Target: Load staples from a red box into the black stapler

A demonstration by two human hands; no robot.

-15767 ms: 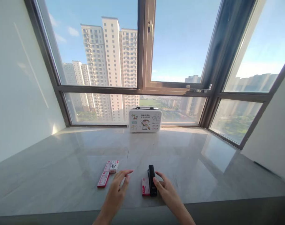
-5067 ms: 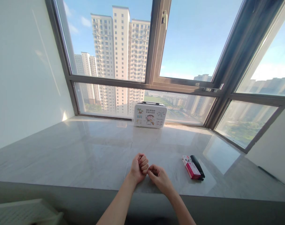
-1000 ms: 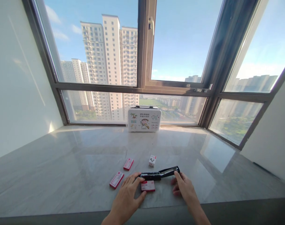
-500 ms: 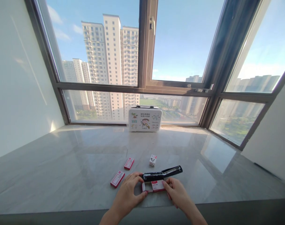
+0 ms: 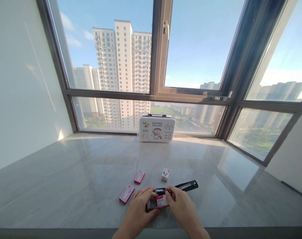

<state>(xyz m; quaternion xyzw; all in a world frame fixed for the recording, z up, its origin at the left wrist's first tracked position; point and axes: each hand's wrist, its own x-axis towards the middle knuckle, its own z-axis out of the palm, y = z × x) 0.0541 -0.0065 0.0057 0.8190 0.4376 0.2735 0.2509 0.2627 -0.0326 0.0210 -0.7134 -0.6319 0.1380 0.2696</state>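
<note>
Our left hand (image 5: 138, 214) and right hand (image 5: 183, 209) meet near the front edge of the surface (image 5: 66, 179). Between them sits a small red-and-white staple box (image 5: 162, 201), held close against the black stapler (image 5: 188, 185). The stapler lies opened, its top arm reaching out to the right past our right fingers. The left grip is narrow, curled round the stapler's left end with the thumb low. The right grip is closed on the staple box, fingertips resting on the stapler's body just above it. Whether the box is open we cannot tell, since our fingers cover it.

Just left of the left hand lies a flat red box (image 5: 127, 194). A second red box (image 5: 139, 177) lies a little farther back, and a small white box (image 5: 165, 174) stands just beyond the stapler.

The surface is pale polished marble, a deep window ledge. Well back against the glass stands a white printed tin case (image 5: 157, 128). The dark-framed window (image 5: 160, 66) shows high-rise blocks (image 5: 121, 73) and blue sky, and white walls (image 5: 21, 83) close both sides.
</note>
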